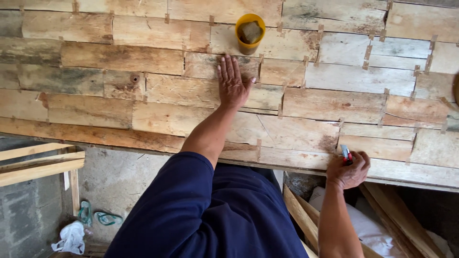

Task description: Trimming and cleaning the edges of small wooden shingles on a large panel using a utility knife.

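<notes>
Wood panel [158, 102] | left hand [233, 83] flat, grip apart | right hand [348, 171] grip clamped on red-tipped tool [345, 154], perhaps a cutter

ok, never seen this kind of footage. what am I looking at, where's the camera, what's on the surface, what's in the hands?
There is no machine here: a person in a dark blue top works with two bare hands. The single picture comes from a camera worn on the person's head, looking down over the arms.

The surface is a panel pieced together from short, weathered wood planks, with small wooden tabs at the joints. The left hand lies flat on the planks, fingers spread, holding nothing. The right hand is at the near edge of the panel, closed around a small red and silver tool; what kind of tool it is cannot be told.

Further up stands a yellow cup with a brownish block inside. Below the panel you see a concrete floor, loose wood strips, green sandals and a white rag.
</notes>
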